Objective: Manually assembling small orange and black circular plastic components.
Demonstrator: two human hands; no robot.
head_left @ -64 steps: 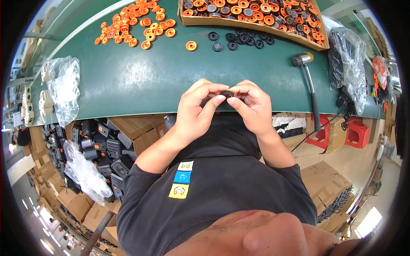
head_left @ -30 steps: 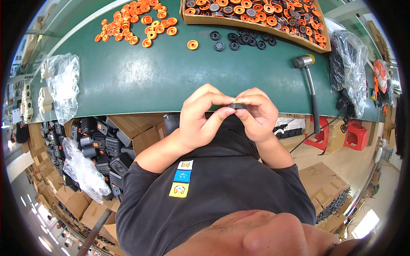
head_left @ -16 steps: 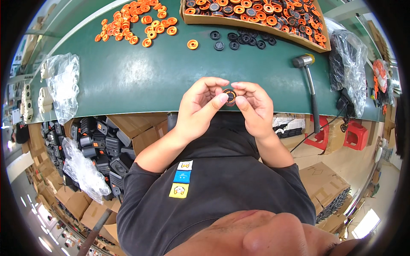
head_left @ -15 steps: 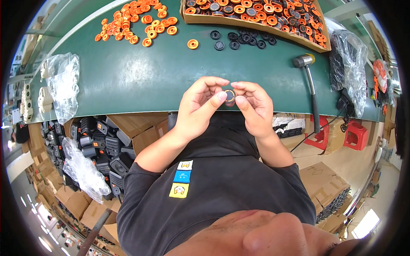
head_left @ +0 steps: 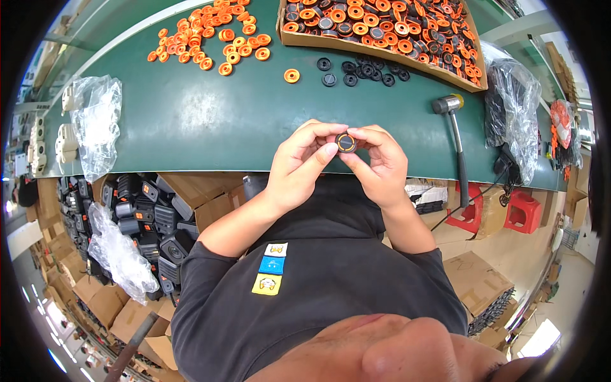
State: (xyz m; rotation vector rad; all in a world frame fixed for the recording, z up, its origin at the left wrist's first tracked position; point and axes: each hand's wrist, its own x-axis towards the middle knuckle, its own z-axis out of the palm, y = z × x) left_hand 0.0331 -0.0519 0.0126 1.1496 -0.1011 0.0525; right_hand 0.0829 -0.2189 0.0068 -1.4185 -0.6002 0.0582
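Observation:
Between my two hands, above the near edge of the green table (head_left: 191, 140), is a small round black cap (head_left: 345, 142) with an orange ring on its face. My left hand (head_left: 300, 159) pinches its left side with thumb and fingers. On the opposite side, my right hand (head_left: 380, 159) grips the rim the same way. Farther off lie several loose black caps (head_left: 367, 70) and one single orange ring (head_left: 291, 76). A pile of orange rings (head_left: 210, 32) is spread at the far left.
A cardboard box (head_left: 382, 49) of orange-and-black caps stands at the back. A mallet (head_left: 456, 127) lies to the right, its handle over the table edge, near plastic-wrapped goods (head_left: 514, 108). At left is a clear plastic bag (head_left: 97, 127); black devices (head_left: 159, 216) are stacked below the table.
The cap has turned so its ringed face shows more fully, and my fingers have shifted around its rim. The whole view has moved slightly.

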